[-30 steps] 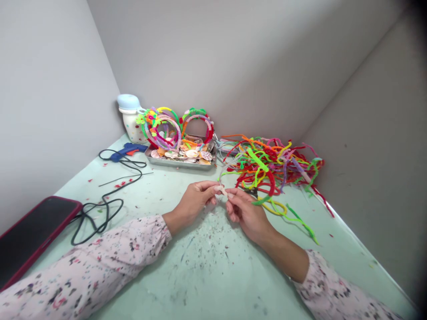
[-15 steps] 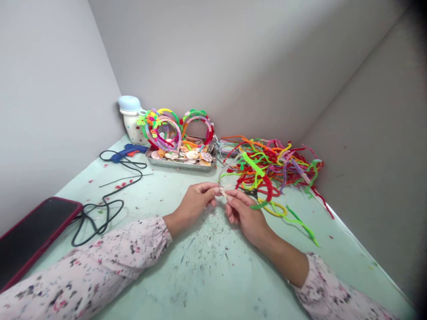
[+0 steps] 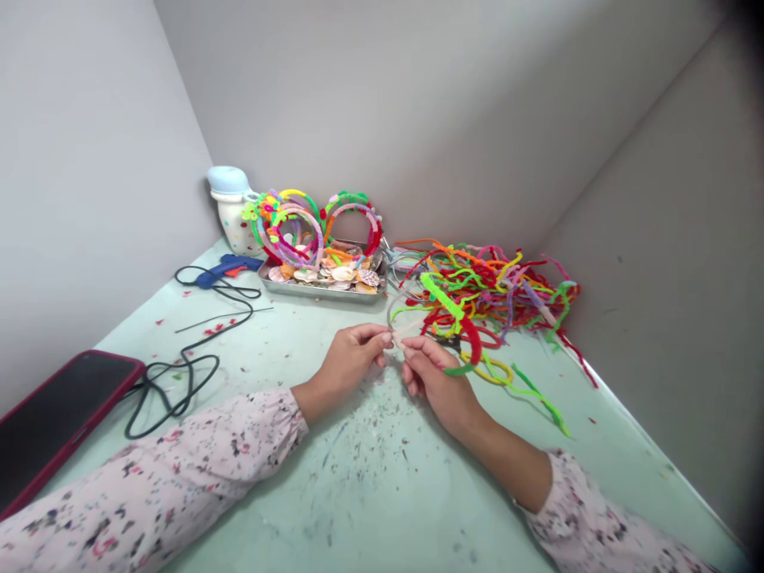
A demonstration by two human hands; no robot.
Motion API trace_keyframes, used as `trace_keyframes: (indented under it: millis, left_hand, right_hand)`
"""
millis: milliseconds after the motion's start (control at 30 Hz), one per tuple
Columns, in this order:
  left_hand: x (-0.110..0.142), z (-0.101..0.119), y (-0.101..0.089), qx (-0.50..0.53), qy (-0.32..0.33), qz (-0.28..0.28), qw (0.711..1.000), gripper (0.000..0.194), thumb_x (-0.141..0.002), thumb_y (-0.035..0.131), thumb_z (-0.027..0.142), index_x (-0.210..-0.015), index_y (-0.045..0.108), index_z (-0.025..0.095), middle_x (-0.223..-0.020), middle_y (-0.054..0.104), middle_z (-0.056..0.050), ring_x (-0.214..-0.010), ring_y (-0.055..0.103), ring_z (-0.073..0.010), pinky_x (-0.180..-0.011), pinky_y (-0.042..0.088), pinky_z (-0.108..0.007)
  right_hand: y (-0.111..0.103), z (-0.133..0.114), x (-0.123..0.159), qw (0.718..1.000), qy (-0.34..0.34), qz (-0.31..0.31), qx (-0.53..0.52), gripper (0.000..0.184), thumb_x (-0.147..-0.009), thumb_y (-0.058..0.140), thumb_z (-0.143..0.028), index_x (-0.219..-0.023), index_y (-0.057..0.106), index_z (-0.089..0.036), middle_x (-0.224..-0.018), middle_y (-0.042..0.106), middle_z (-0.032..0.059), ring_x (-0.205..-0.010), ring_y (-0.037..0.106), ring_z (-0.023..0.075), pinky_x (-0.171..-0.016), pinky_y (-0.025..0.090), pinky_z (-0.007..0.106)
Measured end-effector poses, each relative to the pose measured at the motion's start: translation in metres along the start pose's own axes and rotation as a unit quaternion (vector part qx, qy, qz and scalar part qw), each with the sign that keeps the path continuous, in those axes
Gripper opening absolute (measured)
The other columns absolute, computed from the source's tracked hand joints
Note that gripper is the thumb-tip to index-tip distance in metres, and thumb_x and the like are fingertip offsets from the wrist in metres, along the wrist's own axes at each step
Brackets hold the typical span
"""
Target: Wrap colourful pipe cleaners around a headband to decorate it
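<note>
My left hand [image 3: 352, 358] and my right hand [image 3: 433, 378] meet at the middle of the table, with their fingertips pinching a thin pale hairband [image 3: 389, 313]. Its loop rises towards the pile of pipe cleaners [image 3: 513, 290], a tangle of red, orange, green and yellow pieces just beyond my right hand. A bright green pipe cleaner [image 3: 442, 297] and a red one [image 3: 471, 341] stand close behind my right fingers. I cannot tell whether they are joined to the band.
A metal tray [image 3: 316, 292] of seashells stands at the back, with finished fuzzy headbands [image 3: 292, 235] leaning there. Nearby are a white jar [image 3: 230, 215], a blue glue gun [image 3: 224, 269] with its black cord [image 3: 179, 382], and a phone [image 3: 60, 422]. Grey walls bound the pale green table.
The hairband's loop has tilted up and to the left between my fingers. The bright green pipe cleaner now sits slightly further left. My hands have barely moved.
</note>
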State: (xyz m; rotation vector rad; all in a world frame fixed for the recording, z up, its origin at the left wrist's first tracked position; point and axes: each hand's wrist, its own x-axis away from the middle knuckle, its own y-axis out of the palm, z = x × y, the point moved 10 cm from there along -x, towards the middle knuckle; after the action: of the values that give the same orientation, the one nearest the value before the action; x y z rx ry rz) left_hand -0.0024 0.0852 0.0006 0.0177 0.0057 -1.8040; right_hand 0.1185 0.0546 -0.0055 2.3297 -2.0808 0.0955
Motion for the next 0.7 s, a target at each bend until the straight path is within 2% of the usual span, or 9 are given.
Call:
trace_keyframes:
  millis: [467,700]
  left_hand:
    - [0.0046,0.0089,0.0005,-0.038,0.026,0.014,0.999,0.02,-0.081,0.052,0.032,-0.076,0.059,0.014,-0.051,0.051,0.004,-0.046,0.043,-0.008,-0.048,0.034,-0.02]
    - [0.0049,0.0097,-0.0001,-0.041,0.028,0.029,0.998,0.018,-0.081,0.051,0.03,-0.075,0.057,0.015,-0.05,0.05,0.004,-0.047,0.044,-0.0084,-0.049,0.035,-0.019]
  right_hand:
    - [0.0031,-0.0055,0.0027,0.998,-0.02,0.026,0.053,0.019,-0.084,0.049,-0.035,-0.096,0.054,-0.021,-0.056,0.052,-0.0058,-0.045,0.046,0.0096,-0.043,0.035,0.021]
    - [0.0012,-0.0065,0.0029,0.993,-0.049,0.036,0.097,0.018,-0.086,0.048,-0.037,-0.085,0.054,-0.02,-0.057,0.052,-0.0045,-0.049,0.048,0.0104,-0.048,0.038,0.022]
